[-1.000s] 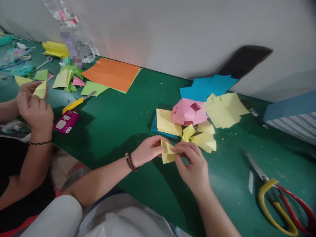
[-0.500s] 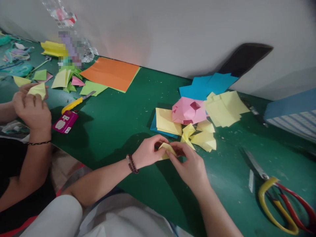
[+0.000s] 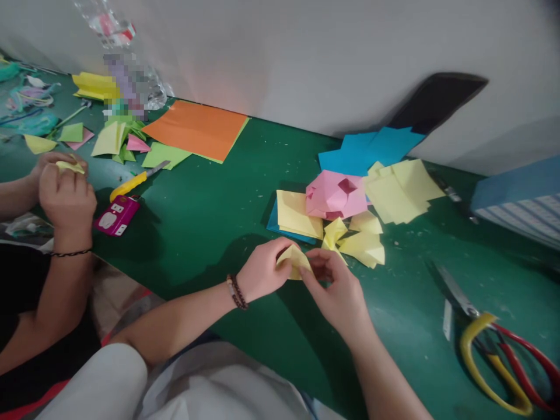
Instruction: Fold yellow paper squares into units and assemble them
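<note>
Between my two hands is a small folded piece of yellow paper [image 3: 296,262], held just above the green table. My left hand [image 3: 265,269] pinches its left side, thumb in front. On the right side, my right hand [image 3: 336,286] grips the paper between thumb and fingers. Just beyond them lie folded yellow paper pieces [image 3: 363,248] and a pink folded paper shape [image 3: 336,195]. A stack of yellow paper squares [image 3: 298,214] rests on blue paper to the left of the pink shape.
Red-and-yellow-handled scissors [image 3: 475,332] lie at the right, blades apart. Blue sheets [image 3: 371,149] and loose yellow sheets [image 3: 400,189] are at the back. Leftward are orange paper [image 3: 199,128], a yellow cutter knife [image 3: 131,185], a magenta box [image 3: 117,216] and a co-worker's hands [image 3: 67,192] holding yellow paper.
The yellow paper in my hands has tilted up and shows more of its face. My right fingers have drawn slightly away from my left. The co-worker's hands have shifted a little to the right.
</note>
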The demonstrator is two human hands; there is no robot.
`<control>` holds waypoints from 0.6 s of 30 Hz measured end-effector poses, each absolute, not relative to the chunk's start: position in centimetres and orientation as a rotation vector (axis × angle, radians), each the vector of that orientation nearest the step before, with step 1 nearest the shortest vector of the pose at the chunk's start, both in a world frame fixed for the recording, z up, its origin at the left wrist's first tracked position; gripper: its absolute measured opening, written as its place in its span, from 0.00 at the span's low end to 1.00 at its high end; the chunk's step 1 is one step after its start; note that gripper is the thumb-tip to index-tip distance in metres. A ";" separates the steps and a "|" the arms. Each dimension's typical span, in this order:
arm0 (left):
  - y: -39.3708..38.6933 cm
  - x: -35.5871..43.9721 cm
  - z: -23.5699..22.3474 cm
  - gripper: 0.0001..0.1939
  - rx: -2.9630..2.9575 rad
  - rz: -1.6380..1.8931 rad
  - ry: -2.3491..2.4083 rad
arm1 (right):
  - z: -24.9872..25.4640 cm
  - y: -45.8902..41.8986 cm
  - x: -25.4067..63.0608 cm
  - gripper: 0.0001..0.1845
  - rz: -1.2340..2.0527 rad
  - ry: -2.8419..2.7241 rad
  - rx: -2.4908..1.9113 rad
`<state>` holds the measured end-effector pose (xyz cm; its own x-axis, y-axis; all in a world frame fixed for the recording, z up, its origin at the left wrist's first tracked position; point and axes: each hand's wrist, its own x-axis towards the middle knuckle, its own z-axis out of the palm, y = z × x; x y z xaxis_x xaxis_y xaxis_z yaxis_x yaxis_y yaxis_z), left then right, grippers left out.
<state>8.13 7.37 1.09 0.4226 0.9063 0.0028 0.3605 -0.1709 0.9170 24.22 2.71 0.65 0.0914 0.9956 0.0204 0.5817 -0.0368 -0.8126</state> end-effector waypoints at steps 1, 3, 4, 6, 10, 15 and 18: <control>7.3 8.2 1.0 0.14 1.755 0.744 1.112 | 0.6 2.7 24.2 0.14 0.766 -1.581 -1.713; 7.2 8.3 0.8 0.15 1.764 0.771 1.117 | 0.6 2.7 24.1 0.15 0.716 -1.623 -1.732; 7.2 8.3 0.7 0.16 1.736 0.778 1.109 | 0.6 2.6 24.1 0.15 0.690 -1.645 -1.734; 7.1 8.4 0.4 0.19 1.627 0.786 1.072 | 0.6 2.6 23.9 0.14 0.645 -1.686 -1.718; 7.4 8.5 0.3 0.21 1.461 0.797 1.075 | 0.7 2.5 23.8 0.12 0.640 -1.786 -1.592; 7.8 8.4 1.1 0.14 1.431 0.827 1.146 | 1.0 2.5 23.9 0.11 0.541 -1.783 -1.582; 7.8 8.5 1.2 0.14 1.451 0.850 1.165 | 1.1 2.5 23.7 0.07 0.380 -1.807 -1.554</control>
<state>8.47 7.82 1.22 0.2759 0.9581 -0.0768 0.2188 0.0152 0.9757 23.74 2.53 1.08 -0.0223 0.9468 0.3212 0.7372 0.2326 -0.6343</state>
